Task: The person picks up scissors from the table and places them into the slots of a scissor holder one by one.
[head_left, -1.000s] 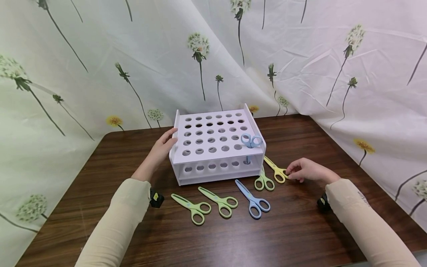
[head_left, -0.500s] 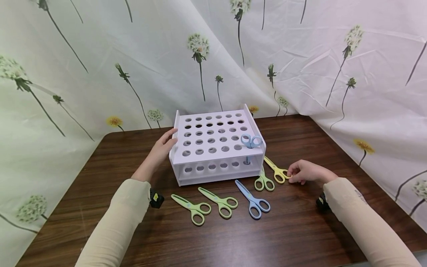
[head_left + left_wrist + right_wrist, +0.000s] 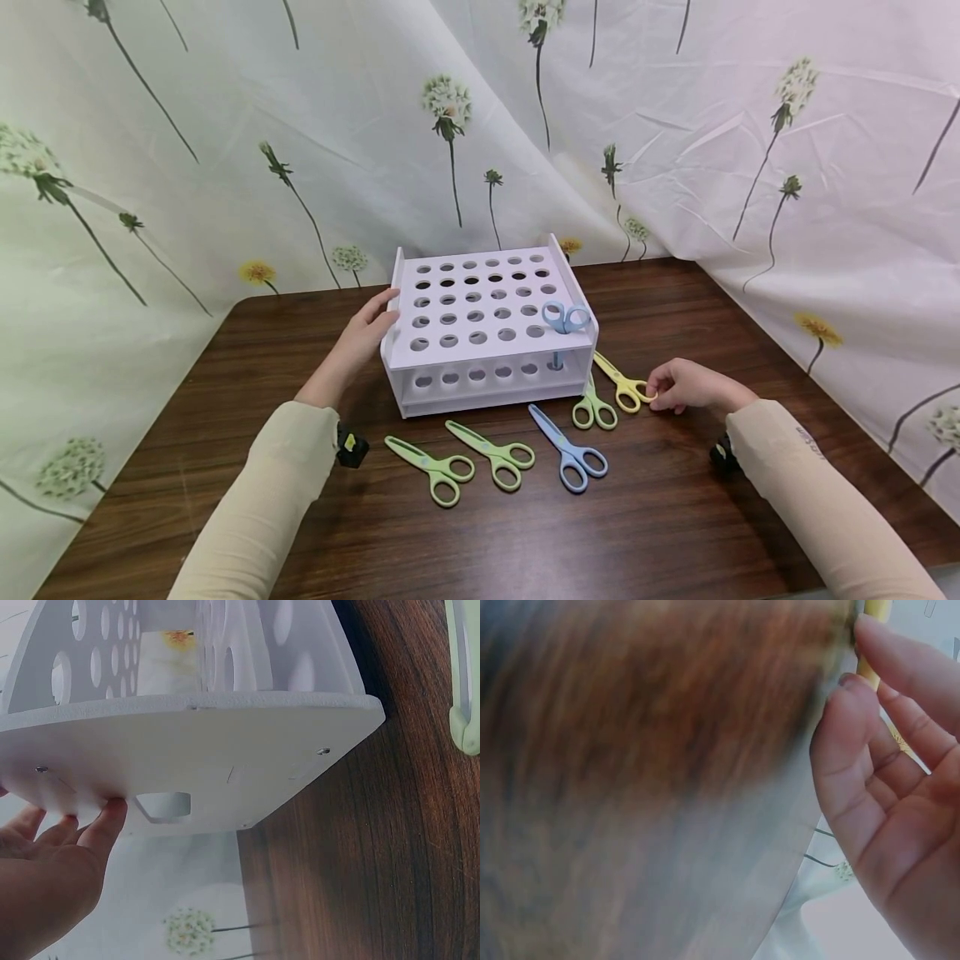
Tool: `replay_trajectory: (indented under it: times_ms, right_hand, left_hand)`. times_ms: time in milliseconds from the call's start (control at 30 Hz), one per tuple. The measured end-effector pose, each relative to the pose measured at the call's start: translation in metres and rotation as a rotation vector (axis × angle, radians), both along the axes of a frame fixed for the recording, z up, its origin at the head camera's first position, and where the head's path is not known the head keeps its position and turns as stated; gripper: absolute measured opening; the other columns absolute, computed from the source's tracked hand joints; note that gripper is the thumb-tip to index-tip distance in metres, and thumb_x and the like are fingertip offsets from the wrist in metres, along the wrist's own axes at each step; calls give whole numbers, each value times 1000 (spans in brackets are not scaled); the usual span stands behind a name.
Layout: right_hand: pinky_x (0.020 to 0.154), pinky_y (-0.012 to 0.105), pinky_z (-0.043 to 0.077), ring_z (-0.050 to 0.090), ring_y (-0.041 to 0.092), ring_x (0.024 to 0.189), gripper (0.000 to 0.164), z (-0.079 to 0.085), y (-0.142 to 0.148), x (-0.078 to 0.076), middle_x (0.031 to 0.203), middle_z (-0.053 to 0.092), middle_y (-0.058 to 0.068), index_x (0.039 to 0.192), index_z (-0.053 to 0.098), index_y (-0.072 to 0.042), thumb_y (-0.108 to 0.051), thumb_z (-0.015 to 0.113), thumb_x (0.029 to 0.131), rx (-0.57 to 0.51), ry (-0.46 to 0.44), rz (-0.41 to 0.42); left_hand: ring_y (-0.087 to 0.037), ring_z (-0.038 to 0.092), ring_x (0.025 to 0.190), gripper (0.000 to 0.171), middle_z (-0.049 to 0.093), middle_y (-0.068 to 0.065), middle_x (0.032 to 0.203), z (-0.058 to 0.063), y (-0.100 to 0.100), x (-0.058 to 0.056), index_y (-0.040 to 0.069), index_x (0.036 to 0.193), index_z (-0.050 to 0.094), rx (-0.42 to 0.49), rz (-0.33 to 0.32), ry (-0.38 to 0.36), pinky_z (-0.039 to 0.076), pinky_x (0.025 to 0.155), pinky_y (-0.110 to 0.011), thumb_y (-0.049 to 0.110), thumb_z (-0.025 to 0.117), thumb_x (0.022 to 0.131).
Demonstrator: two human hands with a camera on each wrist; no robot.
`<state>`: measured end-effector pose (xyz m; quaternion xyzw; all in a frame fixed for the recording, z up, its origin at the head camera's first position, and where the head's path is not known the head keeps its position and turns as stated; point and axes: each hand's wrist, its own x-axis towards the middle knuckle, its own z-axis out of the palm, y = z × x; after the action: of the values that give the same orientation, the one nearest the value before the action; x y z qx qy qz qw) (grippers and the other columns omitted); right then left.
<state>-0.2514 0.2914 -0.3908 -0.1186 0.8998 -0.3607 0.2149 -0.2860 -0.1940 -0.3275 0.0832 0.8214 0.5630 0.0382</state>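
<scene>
A white rack (image 3: 480, 354) with rows of round holes stands mid-table. My left hand (image 3: 363, 329) rests on its left side panel, fingertips (image 3: 112, 810) touching the outer face in the left wrist view. Blue scissors (image 3: 564, 318) stand in the rack's front right hole, handles up. To the right of the rack, my right hand (image 3: 693, 387) pinches one handle ring of yellow scissors (image 3: 628, 392) lying on the table. Thumb and finger meet at a yellow edge (image 3: 871, 667) in the right wrist view. Green scissors (image 3: 592, 408) lie beside the yellow ones, tips close to the rack.
In front of the rack lie two green scissors, the left one (image 3: 442, 471) and the middle one (image 3: 501, 454), and blue scissors (image 3: 570, 454). They rest on the dark wooden table (image 3: 480, 550). A flower-patterned cloth (image 3: 337, 125) hangs behind and at the sides.
My right hand has shifted very slightly at the yellow scissors' handle ring, then stays there. The left hand, rack and other scissors have not moved.
</scene>
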Motion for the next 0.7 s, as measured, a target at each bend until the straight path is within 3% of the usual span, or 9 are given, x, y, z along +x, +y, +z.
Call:
replay_trajectory:
  times_ms: [300, 700]
  right_hand:
    - [55, 33, 47, 52, 18, 62, 7, 7, 3, 1, 68, 54, 2, 81, 61, -2, -5, 67, 82, -21, 88, 61]
    - [54, 33, 48, 54, 20, 61, 6, 16, 3, 4, 74, 56, 5, 84, 63, -3, -8, 66, 84, -81, 243, 14]
  left_hand:
    - [-34, 27, 127, 50, 18, -16, 149, 1, 1, 1, 15, 146, 26, 8, 2, -1, 24, 101, -51, 25, 39, 99]
    - [-34, 27, 126, 52, 16, -17, 149, 2, 2, 3, 14, 147, 22, 8, -10, 7, 25, 100, -51, 25, 38, 99]
